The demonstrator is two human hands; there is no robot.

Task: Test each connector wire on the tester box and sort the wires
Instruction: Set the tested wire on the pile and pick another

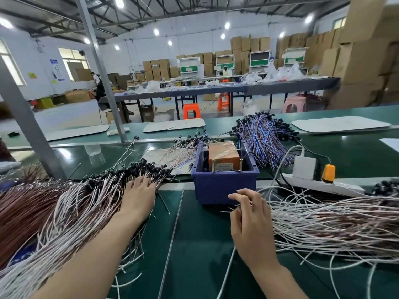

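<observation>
Right fingers [240, 197] pinch thin white wires [323, 214]; left fingers [140, 183] lie flat on a glossy wire bundle [86, 201].

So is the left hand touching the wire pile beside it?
Touching. The head view shows the left hand resting on the wire pile, fingers over its black connector ends.

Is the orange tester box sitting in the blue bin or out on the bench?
In: the tester box stands upright inside the walls of the blue bin.
</observation>
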